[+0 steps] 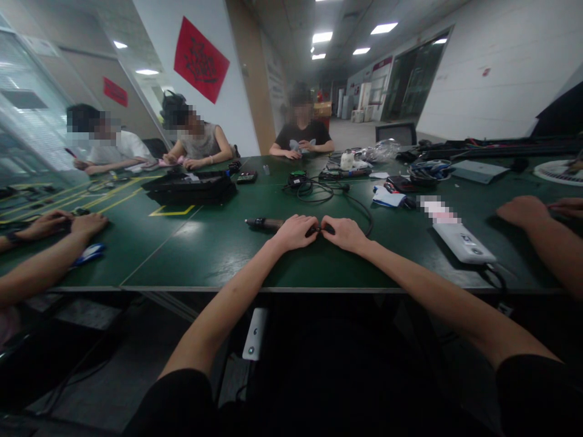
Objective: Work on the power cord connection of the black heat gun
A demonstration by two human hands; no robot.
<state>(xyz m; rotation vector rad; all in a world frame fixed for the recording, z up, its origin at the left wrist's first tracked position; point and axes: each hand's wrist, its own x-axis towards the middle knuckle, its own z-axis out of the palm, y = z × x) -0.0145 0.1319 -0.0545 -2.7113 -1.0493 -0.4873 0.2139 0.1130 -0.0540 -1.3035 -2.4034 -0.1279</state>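
Over the green table [218, 255], my left hand [297, 233] and my right hand [342, 233] face each other almost touching. The fingers of both are closed on small black connector-like pieces, which meet or nearly meet between them; their exact shape is too small to tell. A black cable [370, 212] curves behind my right hand, up to the items at the back. Just left of my left hand lies a dark cylindrical tool [264, 224] with a metal tip, its right end hidden by the hand.
A black tray [191, 188] stands at the left back. Tangled cables [314, 189] lie ahead; a white power strip-like box [462, 240] and a blue-white packet [388, 196] are at the right. Other people's hands work at both sides; three people sit across.
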